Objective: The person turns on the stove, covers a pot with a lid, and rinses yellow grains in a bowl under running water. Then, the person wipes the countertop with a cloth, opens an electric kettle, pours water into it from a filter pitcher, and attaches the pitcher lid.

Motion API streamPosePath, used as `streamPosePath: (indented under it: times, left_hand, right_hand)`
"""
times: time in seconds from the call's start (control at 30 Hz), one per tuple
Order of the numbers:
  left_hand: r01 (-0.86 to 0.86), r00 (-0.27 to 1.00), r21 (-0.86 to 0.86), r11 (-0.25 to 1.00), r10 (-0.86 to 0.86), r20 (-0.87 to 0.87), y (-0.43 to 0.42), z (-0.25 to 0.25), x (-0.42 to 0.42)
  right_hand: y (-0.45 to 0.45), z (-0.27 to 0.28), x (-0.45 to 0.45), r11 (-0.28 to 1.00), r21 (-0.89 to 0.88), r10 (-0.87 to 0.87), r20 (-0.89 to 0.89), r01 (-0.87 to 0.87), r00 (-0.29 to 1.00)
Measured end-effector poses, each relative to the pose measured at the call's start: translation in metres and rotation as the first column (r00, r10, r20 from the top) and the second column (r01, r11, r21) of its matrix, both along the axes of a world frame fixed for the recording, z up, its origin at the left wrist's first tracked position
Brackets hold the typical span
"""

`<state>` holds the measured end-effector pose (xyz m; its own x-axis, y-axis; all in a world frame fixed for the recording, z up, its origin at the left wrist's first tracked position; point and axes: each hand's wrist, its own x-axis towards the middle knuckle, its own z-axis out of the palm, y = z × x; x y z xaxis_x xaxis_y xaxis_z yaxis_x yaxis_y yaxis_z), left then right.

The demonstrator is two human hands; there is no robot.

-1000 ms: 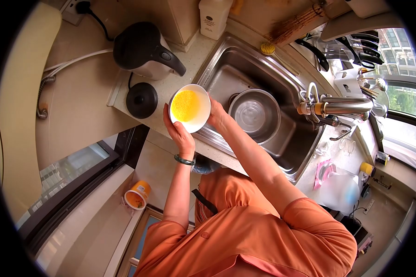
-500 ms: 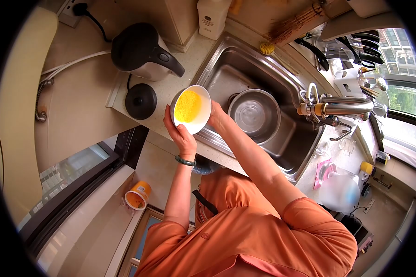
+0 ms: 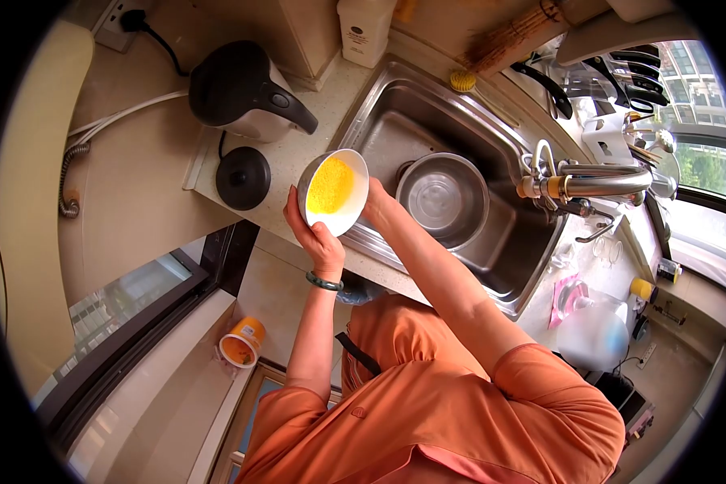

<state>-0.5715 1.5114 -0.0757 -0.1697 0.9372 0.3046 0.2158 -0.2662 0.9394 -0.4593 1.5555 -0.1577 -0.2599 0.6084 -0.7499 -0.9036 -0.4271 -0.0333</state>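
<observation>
Between my two hands is a white bowl (image 3: 348, 214), tilted so its inside shows. Fine yellow grains (image 3: 329, 185), perhaps millet, lie in it. My left hand (image 3: 315, 242) grips the bowl from the near left, thumb on the rim and a dark bangle on the wrist. My right hand (image 3: 377, 202) holds the bowl's right side, its fingers mostly hidden behind the bowl. Right of the bowl, a round metal pot (image 3: 469, 230) sits in the steel sink (image 3: 504, 262), apart from both hands.
A kettle (image 3: 242, 85) and its black base (image 3: 244, 177) stand on the counter left of the sink. The faucet (image 3: 597, 184) rises at the sink's right side. A yellow scrubber (image 3: 462, 80) lies behind the sink. An orange tub (image 3: 242, 343) is at the lower left.
The view has shifted very slightly. The bowl stays in both hands, at nearly the same place and tilt.
</observation>
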Motion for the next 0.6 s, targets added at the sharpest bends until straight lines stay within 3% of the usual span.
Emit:
streamPosePath:
  times: [0.13, 0.17, 0.23, 0.27, 0.33, 0.4, 0.47, 0.53, 0.57, 0.6]
  left_hand:
    - [-0.01, 1.0, -0.027, 1.0, 0.01, 0.005, -0.002, 0.005, 0.004]
    - [-0.009, 1.0, -0.027, 1.0, 0.009, 0.006, -0.002, 0.008, 0.007]
    - [-0.021, 0.962, -0.157, 0.987, 0.062, 0.266, -0.001, 0.013, 0.012]
    - [-0.02, 0.962, -0.157, 0.987, 0.062, 0.266, -0.002, 0.011, 0.009]
    - [0.013, 0.902, -0.345, 0.939, 0.138, 0.409, -0.004, 0.004, 0.002]
    - [0.025, 0.868, -0.411, 0.911, 0.184, 0.462, -0.007, 0.009, -0.002]
    - [0.108, 0.778, -0.524, 0.845, 0.257, 0.574, -0.011, 0.019, -0.005]
    - [0.117, 0.779, -0.528, 0.841, 0.252, 0.574, -0.015, 0.015, -0.014]
    - [0.127, 0.772, -0.542, 0.831, 0.26, 0.579, -0.018, 0.02, -0.017]
    - [0.137, 0.767, -0.556, 0.82, 0.268, 0.584, -0.021, 0.023, -0.021]
  right_hand:
    - [-0.005, 0.015, 0.004, 0.998, -0.062, 0.026, 0.162, -0.016, 0.986]
    - [-0.013, 0.017, 0.012, 0.928, 0.097, 0.233, 0.606, -0.361, 0.76]
    - [-0.017, 0.014, 0.026, 0.725, 0.061, 0.226, 0.919, -0.686, 0.322]
    - [-0.013, 0.0, 0.033, 0.739, -0.088, 0.281, 0.941, -0.667, 0.187]
    - [-0.015, -0.006, 0.049, 0.704, -0.293, 0.32, 0.944, -0.647, -0.079]
    - [-0.016, 0.001, 0.069, 0.678, -0.29, 0.232, 0.956, -0.676, -0.177]
    - [-0.011, 0.033, 0.084, 0.608, -0.382, 0.302, 0.922, -0.696, -0.242]
    - [-0.007, 0.061, 0.1, 0.593, -0.286, 0.34, 0.936, -0.752, -0.088]
    - [-0.005, 0.081, 0.104, 0.593, -0.287, 0.339, 0.936, -0.752, -0.09]
    - [-0.004, 0.105, 0.106, 0.612, -0.194, 0.337, 0.941, -0.767, 0.032]
